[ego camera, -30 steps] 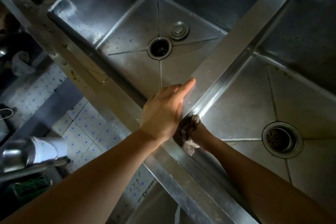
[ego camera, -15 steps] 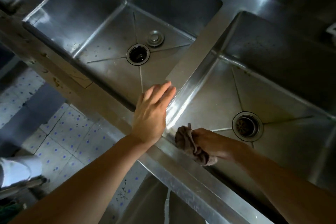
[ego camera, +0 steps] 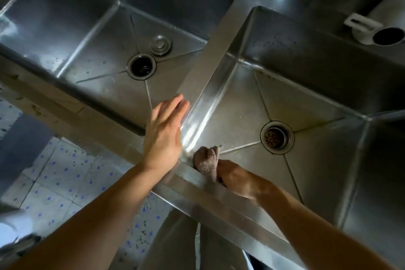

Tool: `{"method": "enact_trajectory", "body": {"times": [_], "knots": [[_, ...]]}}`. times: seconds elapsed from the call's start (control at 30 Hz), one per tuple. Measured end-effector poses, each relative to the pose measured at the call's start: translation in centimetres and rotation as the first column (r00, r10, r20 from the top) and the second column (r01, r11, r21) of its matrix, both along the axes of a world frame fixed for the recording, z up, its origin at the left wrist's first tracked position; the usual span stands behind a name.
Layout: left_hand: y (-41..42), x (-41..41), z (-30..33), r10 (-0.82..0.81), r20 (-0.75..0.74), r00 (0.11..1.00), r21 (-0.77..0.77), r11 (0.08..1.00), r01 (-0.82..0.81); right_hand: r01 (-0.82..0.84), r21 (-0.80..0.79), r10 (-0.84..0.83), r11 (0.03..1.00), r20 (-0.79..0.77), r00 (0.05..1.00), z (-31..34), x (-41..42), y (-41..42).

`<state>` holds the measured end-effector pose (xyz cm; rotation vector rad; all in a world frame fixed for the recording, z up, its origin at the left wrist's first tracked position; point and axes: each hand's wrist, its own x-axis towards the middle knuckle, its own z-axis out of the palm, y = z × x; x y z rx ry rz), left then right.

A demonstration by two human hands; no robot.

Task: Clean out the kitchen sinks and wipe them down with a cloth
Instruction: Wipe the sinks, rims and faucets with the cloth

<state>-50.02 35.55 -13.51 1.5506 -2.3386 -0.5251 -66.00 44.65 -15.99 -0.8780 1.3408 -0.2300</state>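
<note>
The crumpled grey-brown cloth (ego camera: pixel 207 163) is sitting bunched against the near left corner of the right-hand stainless steel sink basin (ego camera: pixel 311 55), just under the front rim, and the right hand (ego camera: pixel 237 178) is gripping its lower end with curled fingers. The left hand (ego camera: pixel 163 136) is resting flat, fingers straight and together, on the steel divider strip (ego camera: pixel 215 50) between the two basins, bracing rather than holding anything. From the cloth, the unwiped floor of this basin is lying away and to the right, toward the round strainer drain (ego camera: pixel 276 137) (specks are still showing on the far wall). The right hand is nearer, so the wiping is likely falling to it.
</note>
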Motion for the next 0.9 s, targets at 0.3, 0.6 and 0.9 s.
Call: {"method": "enact_trajectory", "body": {"times": [0.3,0.6,0.9], "knots": [[-0.2,-1.2,0.6,-0.008,0.076,0.997,-0.011,1.000,0.009,-0.107,0.167,0.135,0.980,-0.167,0.977,-1.2,-6.2,5.5],[-0.5,-1.1,-0.3,-0.044,0.004,0.999,-0.069,0.997,0.045,-0.169,-0.049,0.168,0.984,-0.038,0.985,-2.6,1.9,-4.3],[-0.3,-1.5,0.0,0.001,-0.008,1.000,-0.064,0.998,-0.001,-0.228,0.276,0.287,0.934,-0.197,0.937,-5.0,-5.9,2.5]]}}
